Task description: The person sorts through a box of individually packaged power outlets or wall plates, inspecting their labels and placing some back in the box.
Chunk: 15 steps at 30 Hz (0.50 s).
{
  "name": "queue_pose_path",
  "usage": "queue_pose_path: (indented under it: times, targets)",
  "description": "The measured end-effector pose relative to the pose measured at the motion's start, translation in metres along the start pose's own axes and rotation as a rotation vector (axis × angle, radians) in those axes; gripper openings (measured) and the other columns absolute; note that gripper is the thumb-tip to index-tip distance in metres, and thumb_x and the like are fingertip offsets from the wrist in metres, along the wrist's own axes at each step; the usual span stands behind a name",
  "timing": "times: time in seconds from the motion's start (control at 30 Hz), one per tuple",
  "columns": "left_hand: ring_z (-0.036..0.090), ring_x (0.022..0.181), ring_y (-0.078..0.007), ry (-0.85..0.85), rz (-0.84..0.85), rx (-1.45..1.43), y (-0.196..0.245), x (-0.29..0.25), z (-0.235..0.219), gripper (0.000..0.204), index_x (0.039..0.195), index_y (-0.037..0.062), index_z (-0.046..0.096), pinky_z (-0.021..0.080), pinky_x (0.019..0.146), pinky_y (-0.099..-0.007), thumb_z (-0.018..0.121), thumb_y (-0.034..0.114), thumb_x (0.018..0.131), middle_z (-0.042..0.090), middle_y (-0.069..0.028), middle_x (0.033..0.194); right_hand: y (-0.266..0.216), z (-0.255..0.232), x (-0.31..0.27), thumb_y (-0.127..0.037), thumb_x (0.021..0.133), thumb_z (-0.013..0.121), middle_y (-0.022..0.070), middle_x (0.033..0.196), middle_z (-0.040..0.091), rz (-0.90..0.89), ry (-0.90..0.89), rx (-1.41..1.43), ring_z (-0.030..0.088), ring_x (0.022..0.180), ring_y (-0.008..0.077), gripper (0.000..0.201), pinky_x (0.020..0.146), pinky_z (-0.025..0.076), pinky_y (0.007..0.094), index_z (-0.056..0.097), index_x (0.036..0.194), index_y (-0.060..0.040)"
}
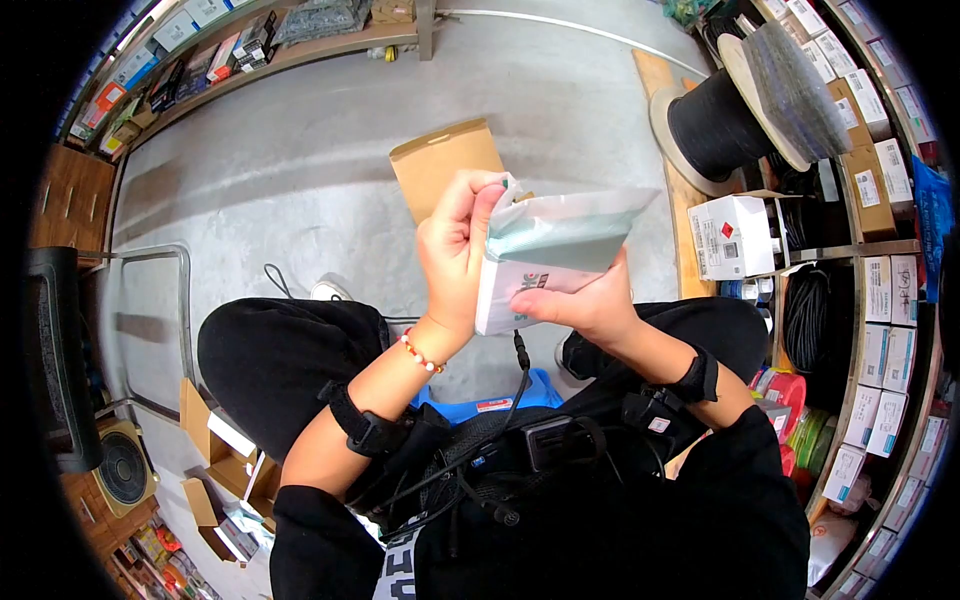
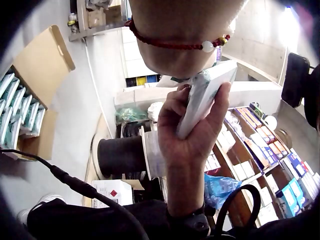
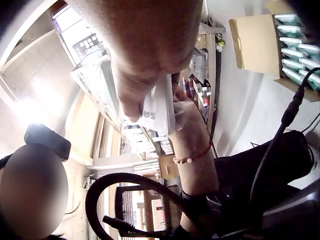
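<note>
A flat white and teal box (image 1: pixel 550 270) with dark lettering is held up over the lap, inside a clear plastic bag (image 1: pixel 580 212). My right hand (image 1: pixel 595 305) grips the box from the right, thumb across the printed face. On the other side my left hand (image 1: pixel 452 250) pinches the bag's upper left edge between thumb and curled index finger. In the left wrist view the right hand (image 2: pixel 187 135) wraps the white box (image 2: pixel 207 95) between thumb and fingers. The right wrist view shows the box's printed side (image 3: pixel 157 112) under the right thumb.
Beyond the hands, an open cardboard box (image 1: pixel 445 165) stands on the floor; several wrapped teal packs (image 2: pixel 19 110) fill it. A cable spool (image 1: pixel 715 125) and a white carton (image 1: pixel 730 238) stand at the right by shelves of boxes. Black cables (image 1: pixel 520 350) hang before the torso.
</note>
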<state>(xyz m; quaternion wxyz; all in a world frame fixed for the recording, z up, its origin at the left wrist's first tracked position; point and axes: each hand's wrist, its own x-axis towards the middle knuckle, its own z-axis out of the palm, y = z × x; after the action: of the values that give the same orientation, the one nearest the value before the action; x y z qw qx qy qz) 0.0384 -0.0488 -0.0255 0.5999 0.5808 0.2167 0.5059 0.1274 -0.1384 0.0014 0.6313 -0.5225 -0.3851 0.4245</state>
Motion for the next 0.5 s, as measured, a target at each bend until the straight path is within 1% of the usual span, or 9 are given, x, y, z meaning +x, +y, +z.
queue_pose_path:
  times: [0.13,0.23,0.27,0.33,0.4,0.5]
  targets:
    - [0.043,0.059,-0.0040,-0.023,-0.028,-0.019,0.000,0.000,0.001,0.015,0.081,-0.0003,0.053,0.037,0.053,-0.0179,0.047,0.012,0.087,0.051,-0.0001,0.065,0.007,0.000,0.002,-0.010,0.054,0.078,0.0064,0.087,0.061,-0.050,0.012,-0.012,0.057,0.079,0.0114,0.049,0.070,0.047,0.0252,0.056,0.096,-0.0004]
    - [0.043,0.057,-0.0039,-0.066,-0.020,-0.025,-0.001,0.001,0.000,0.014,0.079,0.0006,0.051,0.037,0.052,-0.0179,0.047,0.012,0.087,0.051,-0.0003,0.064,0.009,-0.002,0.001,-0.011,0.054,0.078,0.0062,0.088,0.060,-0.037,-0.009,-0.061,0.056,0.081,0.0114,0.051,0.070,0.047,0.0253,0.055,0.098,-0.0010]
    - [0.043,0.057,-0.0037,-0.087,-0.013,-0.021,-0.001,0.001,-0.001,0.014,0.079,0.0011,0.050,0.037,0.051,-0.0179,0.047,0.012,0.087,0.051,-0.0003,0.064,0.011,-0.005,0.001,-0.010,0.053,0.078,0.0059,0.094,0.057,-0.047,-0.063,-0.081,0.054,0.084,0.0116,0.055,0.072,0.045,0.0254,0.053,0.101,-0.0010]
    - [0.041,0.055,-0.0030,-0.127,-0.116,-0.146,-0.001,0.000,0.000,0.009,0.084,0.0040,0.044,0.035,0.050,-0.0178,0.047,0.012,0.086,0.049,0.0005,0.062,0.014,-0.010,0.002,-0.009,0.052,0.079,0.0053,0.104,0.052,-0.066,-0.170,-0.121,0.051,0.092,0.0121,0.062,0.077,0.042,0.0255,0.050,0.106,-0.0011]
    - [0.040,0.054,-0.0022,-0.165,-0.220,-0.270,0.000,-0.001,0.001,0.011,0.089,0.0069,0.038,0.034,0.049,-0.0178,0.047,0.013,0.086,0.048,0.0013,0.061,0.011,-0.009,0.001,-0.010,0.052,0.079,0.0049,0.108,0.049,-0.031,-0.171,-0.108,0.049,0.094,0.0122,0.062,0.078,0.041,0.0257,0.049,0.106,-0.0013]
    - [0.040,0.057,-0.0030,-0.113,-0.203,-0.152,0.001,-0.001,0.005,0.014,0.094,0.0076,0.037,0.034,0.051,-0.0174,0.047,0.013,0.086,0.044,0.0015,0.063,0.011,-0.008,0.002,-0.013,0.053,0.078,0.0052,0.111,0.046,-0.010,-0.155,-0.073,0.048,0.096,0.0127,0.064,0.080,0.041,0.0268,0.048,0.108,-0.0013]
